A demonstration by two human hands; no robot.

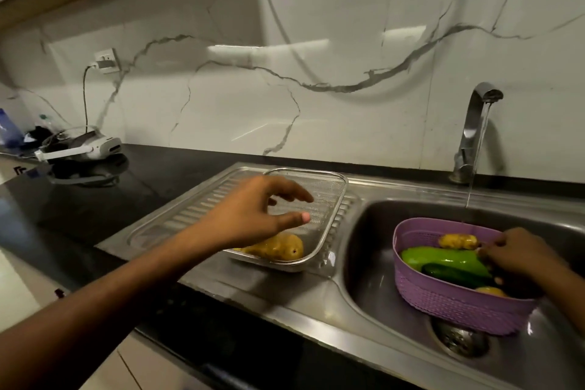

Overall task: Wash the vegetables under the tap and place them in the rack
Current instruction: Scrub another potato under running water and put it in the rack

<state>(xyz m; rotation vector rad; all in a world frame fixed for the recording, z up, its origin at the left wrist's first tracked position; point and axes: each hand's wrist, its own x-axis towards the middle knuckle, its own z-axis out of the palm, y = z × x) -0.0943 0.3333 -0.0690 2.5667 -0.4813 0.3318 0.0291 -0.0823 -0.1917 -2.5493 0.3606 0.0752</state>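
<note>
The left hand (253,215) hovers over the rack (332,187), fingers spread, holding nothing; the right hand (519,255) reaches into the purple basket (449,304), fingertips touching the cucumber (443,258); whether it grasps, I cannot tell.

The kitchen was dimly lit, with a greenish-grey cast. Long white glare streaks lay on the marble wall (316,89) left of the tap (474,123), mirroring overhead lamps. Wide-angle bending curved the wall's edges. The forearm nearest the camera was soft and blurred.
</note>
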